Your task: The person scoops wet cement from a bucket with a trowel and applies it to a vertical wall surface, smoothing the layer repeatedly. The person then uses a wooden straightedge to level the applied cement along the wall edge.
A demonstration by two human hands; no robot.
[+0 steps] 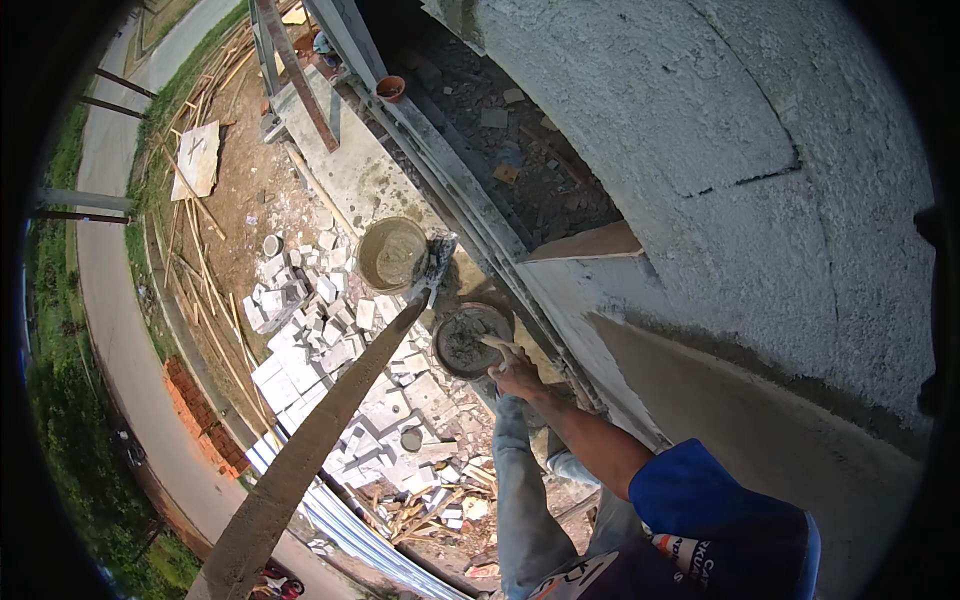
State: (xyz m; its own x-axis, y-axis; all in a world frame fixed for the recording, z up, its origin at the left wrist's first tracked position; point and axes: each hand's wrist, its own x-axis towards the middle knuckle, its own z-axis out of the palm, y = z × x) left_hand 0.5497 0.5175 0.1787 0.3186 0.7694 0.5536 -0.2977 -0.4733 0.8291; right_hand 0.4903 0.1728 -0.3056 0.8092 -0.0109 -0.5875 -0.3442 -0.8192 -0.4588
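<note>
Right hand (517, 377), reaching down from a blue-sleeved arm, is closed around the handle of a trowel (494, 345) whose blade dips into a round pan of grey mortar (468, 340). The trowel's long axis runs from the hand up and to the left, its tip pointing into the pan. Only this one hand shows; the left hand is out of view. Two round vessels can be counted: the mortar pan just beside the hand, and a larger bucket (392, 254) up and to the left of it, near but apart. One long, mortar-crusted plank (310, 450) runs diagonally from the lower edge of the view up toward the bucket. Far below lie many pale broken blocks (320, 350), too many to count, one stack of red bricks (200, 410), and one flat pale board (197, 158) near a curved road (105, 290). At right rises a grey plastered wall (760, 250).
</note>
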